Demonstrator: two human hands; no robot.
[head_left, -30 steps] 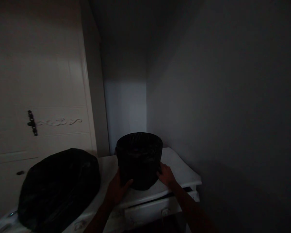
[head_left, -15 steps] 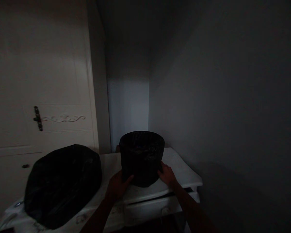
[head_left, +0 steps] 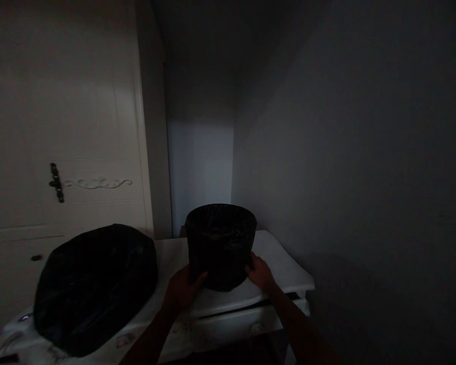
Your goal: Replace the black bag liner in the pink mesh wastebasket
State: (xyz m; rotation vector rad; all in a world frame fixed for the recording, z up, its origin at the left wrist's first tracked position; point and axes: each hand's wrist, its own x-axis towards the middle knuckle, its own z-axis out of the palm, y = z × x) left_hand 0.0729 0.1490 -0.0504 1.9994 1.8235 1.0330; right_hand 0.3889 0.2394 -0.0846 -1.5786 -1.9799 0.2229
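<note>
A round black bin [head_left: 222,253] stands upright on a white dresser top, its open mouth facing up. Wrinkled, shiny black plastic, like a bin bag, covers its inside and rim. Around its lower left side my left hand [head_left: 181,290] is closed, thumb on the front. My right hand [head_left: 260,272] grips the lower right side, with some fingers hidden behind it. Left of the bin rests a large, rounded bundle of black plastic [head_left: 99,289]; what is inside it is too dark to see.
The white dresser [head_left: 277,253] has a drawer [head_left: 235,327] along its front, with a dark gap above it. A white wardrobe [head_left: 99,126] with a dark handle [head_left: 56,182] rises at the left. A grey wall [head_left: 345,177] borders the right side. The room is dim.
The whole view has shifted slightly, so things appear a little further left and up. Both hands keep the same hold on the bin.
</note>
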